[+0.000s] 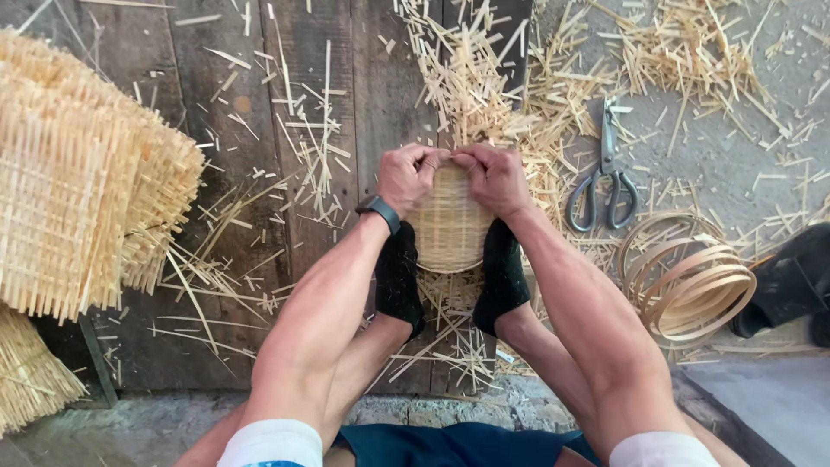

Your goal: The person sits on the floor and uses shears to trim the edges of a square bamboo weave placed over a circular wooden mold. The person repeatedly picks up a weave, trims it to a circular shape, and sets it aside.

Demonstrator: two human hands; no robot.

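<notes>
A small round woven bamboo basket (pixel 450 229) rests between my two black-socked feet (pixel 399 277) on dark wooden boards. My left hand (pixel 408 177), with a dark watch at the wrist, grips the basket's far rim with curled fingers. My right hand (pixel 494 177) grips the same rim right beside it, knuckles nearly touching the left hand. Both forearms reach down from the bottom of the view. The basket's far edge is hidden under my fingers.
A stack of woven bamboo mats (pixel 78 173) lies at the left. Grey-handled scissors (pixel 605 182) lie right of the basket. Several coiled bamboo hoops (pixel 687 281) sit at the right beside a black object (pixel 791 281). Bamboo strip offcuts (pixel 484 78) litter the boards.
</notes>
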